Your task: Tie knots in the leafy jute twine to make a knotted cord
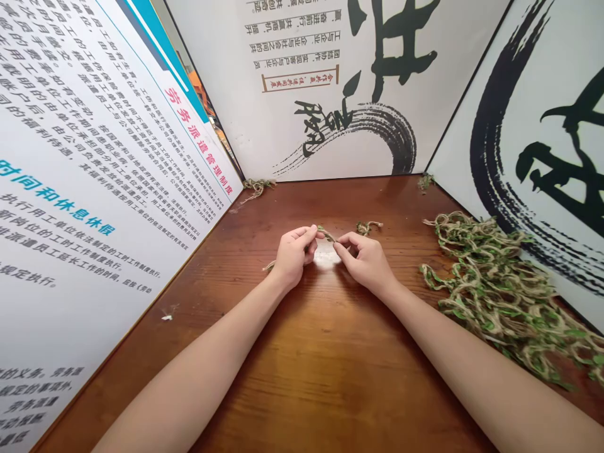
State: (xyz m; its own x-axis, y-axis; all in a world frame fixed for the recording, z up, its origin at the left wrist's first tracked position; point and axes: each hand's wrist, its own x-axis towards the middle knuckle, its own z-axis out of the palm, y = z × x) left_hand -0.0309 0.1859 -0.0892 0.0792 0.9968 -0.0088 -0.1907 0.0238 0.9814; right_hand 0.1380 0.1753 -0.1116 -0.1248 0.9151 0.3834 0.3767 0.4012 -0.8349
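Note:
Above the middle of the brown wooden table, my left hand (295,253) and my right hand (362,257) pinch one piece of jute twine with green leaves (327,235). A short stretch of the twine runs between my fingertips. On the left, a tan end pokes out beyond my left hand. The rest of the piece is hidden behind my fingers. Just past my right hand lies another short leafy twine piece (369,227), touching nothing else.
A large tangled heap of leafy twine (500,289) covers the table's right side. Smaller bits lie in the back left corner (257,187) and back right corner (426,182). A white scrap (167,317) sits at left. Printed boards (330,151) wall in the table (302,377) on three sides.

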